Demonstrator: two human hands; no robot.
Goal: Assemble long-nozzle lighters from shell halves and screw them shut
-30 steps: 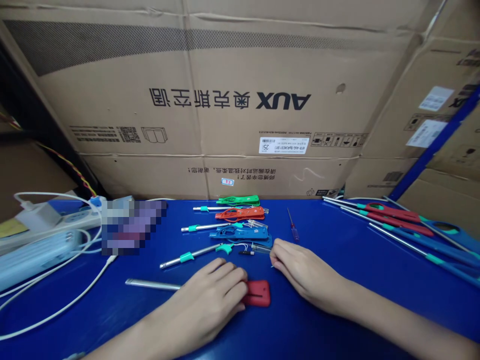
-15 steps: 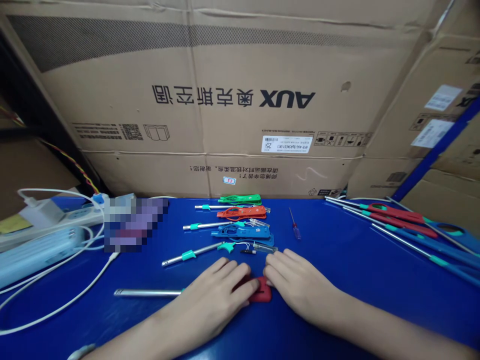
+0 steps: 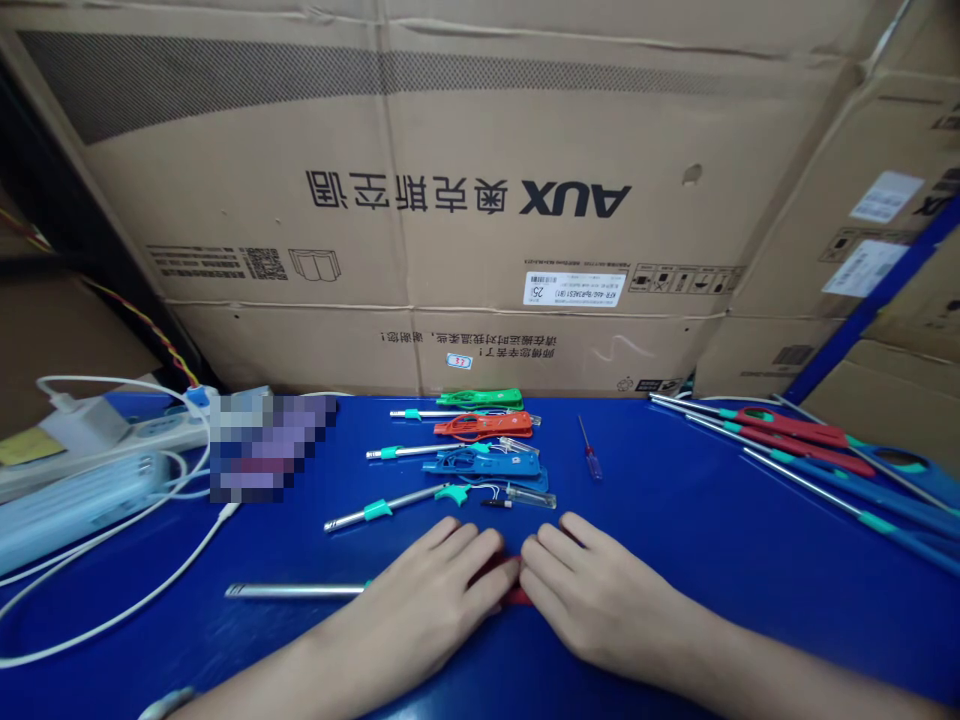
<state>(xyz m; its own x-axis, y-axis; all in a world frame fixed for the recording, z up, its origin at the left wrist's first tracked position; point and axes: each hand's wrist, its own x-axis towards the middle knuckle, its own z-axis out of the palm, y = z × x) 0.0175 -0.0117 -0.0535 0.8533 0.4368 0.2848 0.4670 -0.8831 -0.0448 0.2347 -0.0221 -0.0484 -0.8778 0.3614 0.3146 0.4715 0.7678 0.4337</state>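
Pressing flat on the blue table (image 3: 697, 500) with left hand (image 3: 431, 610) and right hand (image 3: 600, 605), fingers outstretched and clasping nothing, tips meeting over the near-hidden red lighter body (image 3: 523, 598), apparently to pin it in place, its steel tube (image 3: 296, 590) jutting out leftward.

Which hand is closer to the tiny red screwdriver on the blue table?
Right. The right hand lies just in front of the screwdriver, not touching it; the left hand sits farther away, off to its left.
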